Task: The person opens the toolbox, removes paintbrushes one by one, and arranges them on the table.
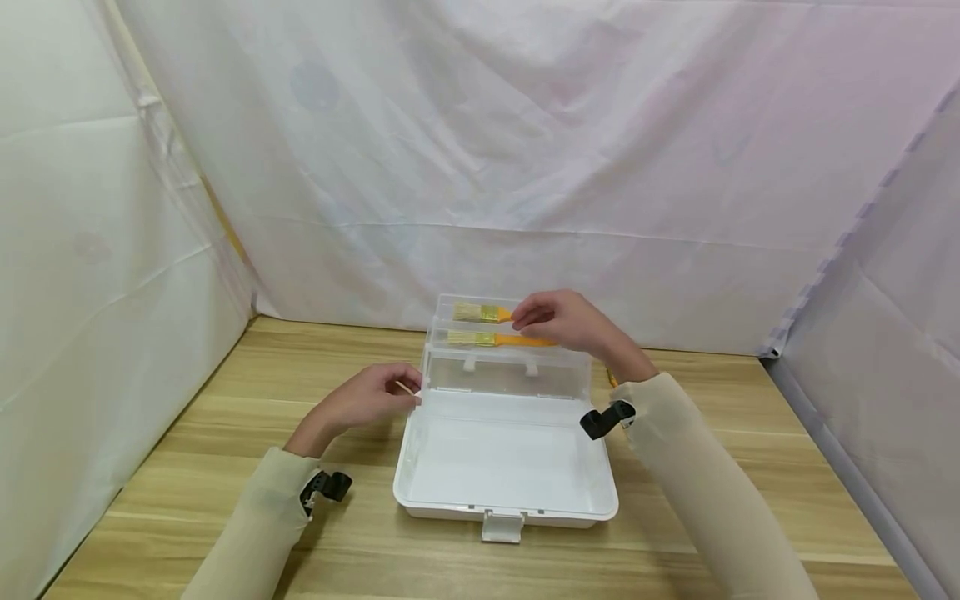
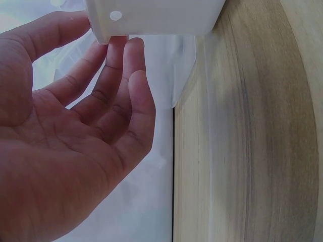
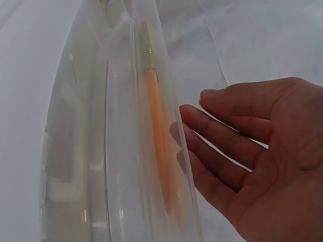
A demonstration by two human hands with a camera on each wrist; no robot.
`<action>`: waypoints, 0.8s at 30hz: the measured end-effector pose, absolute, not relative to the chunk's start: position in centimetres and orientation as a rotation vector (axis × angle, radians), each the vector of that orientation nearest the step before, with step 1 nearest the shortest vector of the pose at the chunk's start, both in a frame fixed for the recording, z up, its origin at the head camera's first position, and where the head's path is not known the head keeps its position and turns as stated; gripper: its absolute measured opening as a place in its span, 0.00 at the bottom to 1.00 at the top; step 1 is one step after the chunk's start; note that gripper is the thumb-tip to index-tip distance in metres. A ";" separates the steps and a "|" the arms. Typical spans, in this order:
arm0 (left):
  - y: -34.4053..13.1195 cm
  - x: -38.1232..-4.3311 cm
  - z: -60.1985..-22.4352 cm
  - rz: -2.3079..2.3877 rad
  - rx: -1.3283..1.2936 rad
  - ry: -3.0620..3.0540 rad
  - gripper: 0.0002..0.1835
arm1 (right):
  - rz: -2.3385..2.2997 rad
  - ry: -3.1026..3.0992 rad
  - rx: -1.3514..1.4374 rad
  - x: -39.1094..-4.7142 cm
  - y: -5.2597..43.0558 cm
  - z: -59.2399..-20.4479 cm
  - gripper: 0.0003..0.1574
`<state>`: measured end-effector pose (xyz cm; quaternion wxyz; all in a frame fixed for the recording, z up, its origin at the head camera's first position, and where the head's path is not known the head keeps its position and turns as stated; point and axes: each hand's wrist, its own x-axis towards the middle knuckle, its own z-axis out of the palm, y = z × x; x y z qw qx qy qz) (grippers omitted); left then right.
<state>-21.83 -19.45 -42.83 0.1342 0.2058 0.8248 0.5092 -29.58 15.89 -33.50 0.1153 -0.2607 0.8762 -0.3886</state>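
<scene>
A white plastic storage box [image 1: 506, 462] stands open on the table, its bottom bare and its front latch [image 1: 502, 527] hanging down. Translucent tiered trays [image 1: 501, 372] rise at its back. One flat paintbrush [image 1: 472, 338] with an orange handle lies in a tray; another paintbrush [image 1: 480, 312] lies in the tray behind it. My left hand [image 1: 363, 396] holds the box's back left corner, thumb and fingertips at the edge. Over the brush handles is my right hand [image 1: 562, 321]; its fingertips touch the tray wall [image 3: 185, 151], with thumb apart and nothing gripped.
On the wooden table [image 1: 337, 542], a small orange object [image 1: 611, 377] shows partly behind the right forearm. White cloth walls [image 1: 480, 167] enclose the table at the back and both sides. A black camera mount [image 1: 607, 419] on the right wrist overhangs the box's right rim.
</scene>
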 end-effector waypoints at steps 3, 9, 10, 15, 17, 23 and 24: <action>-19.4 -21.9 -42.8 1.478 0.599 2.388 0.11 | -1.100 2.567 -0.810 -29.6 15.4 -33.3 0.14; -19.4 -22.0 -42.8 1.479 0.598 2.390 0.11 | -0.986 2.580 -0.906 -29.7 14.7 -33.3 0.15; -19.4 -22.0 -42.8 1.479 0.595 2.391 0.11 | -0.966 2.585 -0.915 -29.7 14.6 -33.4 0.14; -19.3 -22.0 -42.8 1.477 0.581 2.393 0.11 | -0.891 2.612 -0.960 -29.7 14.3 -33.6 0.14; -19.2 -22.0 -42.8 1.471 0.580 2.397 0.11 | -0.871 2.618 -0.972 -29.6 14.3 -33.7 0.14; -19.1 -21.9 -42.7 1.445 0.577 2.409 0.12 | -0.830 2.643 -0.954 -29.4 14.3 -34.0 0.13; -19.1 -21.9 -42.7 1.444 0.576 2.409 0.12 | -0.816 2.652 -0.954 -29.5 14.2 -34.1 0.12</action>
